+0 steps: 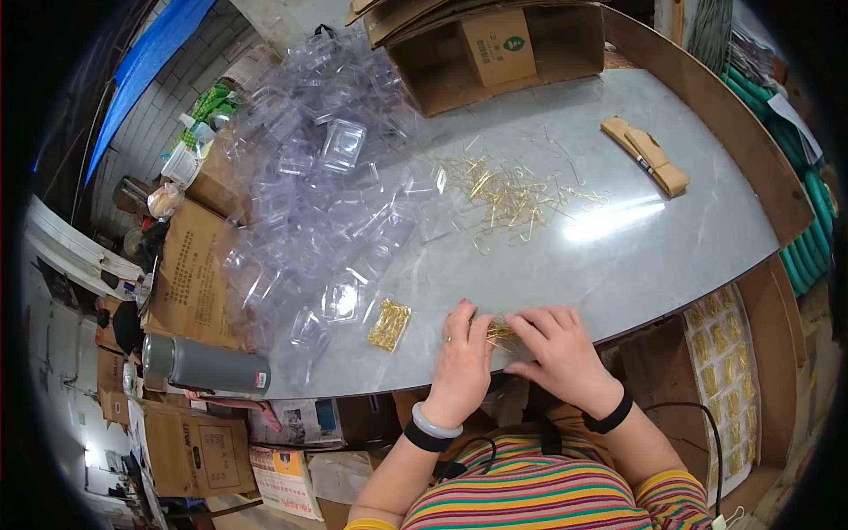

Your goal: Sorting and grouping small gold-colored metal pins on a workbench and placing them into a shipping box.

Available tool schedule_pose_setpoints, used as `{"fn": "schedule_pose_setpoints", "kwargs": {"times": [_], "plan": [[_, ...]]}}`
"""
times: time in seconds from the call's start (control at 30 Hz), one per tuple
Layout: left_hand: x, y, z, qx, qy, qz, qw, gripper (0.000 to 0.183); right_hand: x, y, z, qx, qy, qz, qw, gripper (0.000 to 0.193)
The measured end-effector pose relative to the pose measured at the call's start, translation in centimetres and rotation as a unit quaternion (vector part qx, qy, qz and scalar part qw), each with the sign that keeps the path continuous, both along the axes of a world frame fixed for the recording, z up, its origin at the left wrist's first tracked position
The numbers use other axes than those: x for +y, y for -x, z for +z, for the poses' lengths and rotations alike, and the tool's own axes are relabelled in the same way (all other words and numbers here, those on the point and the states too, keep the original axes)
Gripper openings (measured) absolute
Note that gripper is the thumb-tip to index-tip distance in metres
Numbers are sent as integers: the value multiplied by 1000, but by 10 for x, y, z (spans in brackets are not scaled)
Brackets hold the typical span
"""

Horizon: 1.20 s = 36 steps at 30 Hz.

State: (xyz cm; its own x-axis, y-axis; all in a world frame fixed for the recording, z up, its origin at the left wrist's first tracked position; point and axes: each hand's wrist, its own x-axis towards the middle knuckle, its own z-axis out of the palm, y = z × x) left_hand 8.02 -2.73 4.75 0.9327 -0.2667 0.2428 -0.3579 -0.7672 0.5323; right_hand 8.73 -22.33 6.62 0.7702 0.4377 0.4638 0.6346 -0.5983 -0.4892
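Observation:
At the table's near edge, a small bunch of gold wire hooks (501,333) is gathered between my two hands. My left hand (463,362) closes on the bunch from the left, fingers together. From the other side, my right hand (558,347) presses it with bent fingers and thumb. My fingers partly cover the hooks. Left of my left hand lies a small clear plastic box filled with gold hooks (389,325). Farther back, loose gold hooks (508,196) are scattered over the grey table (698,238).
A large heap of clear plastic boxes (343,146) covers the table's left side. An open cardboard box (433,75) stands at the back, folded brown cardboard (645,157) at the right. A grey bottle (216,367) lies at the left edge. Filled packs (729,375) sit below right.

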Motion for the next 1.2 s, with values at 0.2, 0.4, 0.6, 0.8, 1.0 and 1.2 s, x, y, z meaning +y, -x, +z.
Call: {"fn": "schedule_pose_setpoints", "kwargs": {"times": [0.2,0.4,0.6,0.8,1.0,1.2], "plan": [[14,-1,3,-17,-44,-100,994,52,-7,-19,-9,18,-4,-5,1000,45],[14,0,2,-27,-40,-109,993,65,20,-13,-11,33,-41,-56,997,42],[11,3,-5,2,13,-50,999,76,20,-7,-2,-17,0,-3,1000,41],[35,-1,17,38,91,-89,991,79,16,-14,-19,17,29,47,998,44],[39,10,24,14,-38,53,998,61,21,-16,-9,-24,21,32,999,39],[29,5,18,62,41,46,996,60,25,-19,-23,-21,17,90,996,38]]}}
